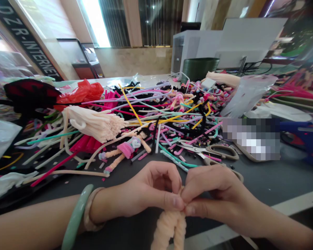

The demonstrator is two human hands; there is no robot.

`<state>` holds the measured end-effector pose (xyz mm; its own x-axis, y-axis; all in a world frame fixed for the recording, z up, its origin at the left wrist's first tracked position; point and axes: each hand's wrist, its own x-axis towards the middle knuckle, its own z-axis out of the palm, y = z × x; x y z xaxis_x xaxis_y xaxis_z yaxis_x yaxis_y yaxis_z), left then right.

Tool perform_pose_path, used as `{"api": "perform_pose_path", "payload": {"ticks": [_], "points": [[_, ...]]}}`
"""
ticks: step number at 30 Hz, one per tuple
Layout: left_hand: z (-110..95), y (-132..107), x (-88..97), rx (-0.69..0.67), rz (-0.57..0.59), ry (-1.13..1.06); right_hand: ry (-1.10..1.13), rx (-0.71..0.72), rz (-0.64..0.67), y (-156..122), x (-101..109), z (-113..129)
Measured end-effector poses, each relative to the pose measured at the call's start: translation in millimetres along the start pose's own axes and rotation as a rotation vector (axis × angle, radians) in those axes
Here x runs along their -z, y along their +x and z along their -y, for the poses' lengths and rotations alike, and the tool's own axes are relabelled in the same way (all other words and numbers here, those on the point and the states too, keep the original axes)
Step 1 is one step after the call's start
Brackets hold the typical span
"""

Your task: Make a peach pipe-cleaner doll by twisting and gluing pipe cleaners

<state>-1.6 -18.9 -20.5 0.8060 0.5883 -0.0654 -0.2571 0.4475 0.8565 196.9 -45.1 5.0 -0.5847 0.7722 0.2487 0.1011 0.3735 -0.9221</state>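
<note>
On a dark work table [253,178] heaped with chenille pipe cleaners [156,111], a pipe-cleaner doll [126,147] and steel scissors [190,147] lie just beyond the person's hands. The left hand [148,191] and right hand [215,194] meet in a narrow pinch, thumbs and fingers closed firmly on the top of a peach chenille bundle [168,229]. Held close to the table's near edge, the bundle's long axis runs from that pinch down toward the person, its two strands passing out of view.
</note>
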Motion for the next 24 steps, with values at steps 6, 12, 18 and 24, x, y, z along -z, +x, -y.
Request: {"api": "perform_pose_path", "payload": {"ticks": [6, 12, 18, 24], "points": [[-1.5, -0.2, -0.8, 0.003, 0.041, 0.034, 0.008, 0.047, 0.048, -1.2, 0.7, -0.1], [-3.1, 4.3, -0.4, -0.016, -0.012, 0.040, -0.131, 0.078, -0.064, -2.7, -1.0, -0.6], [-5.3, 7.9, -3.6, -0.125, -0.200, 0.139, -0.301, -0.016, -0.316, -2.1, -4.7, -3.7], [-3.2, 7.9, -5.9, -0.069, -0.352, 0.163, -0.348, -0.086, -0.422, -0.6, -6.6, -8.1]]}}
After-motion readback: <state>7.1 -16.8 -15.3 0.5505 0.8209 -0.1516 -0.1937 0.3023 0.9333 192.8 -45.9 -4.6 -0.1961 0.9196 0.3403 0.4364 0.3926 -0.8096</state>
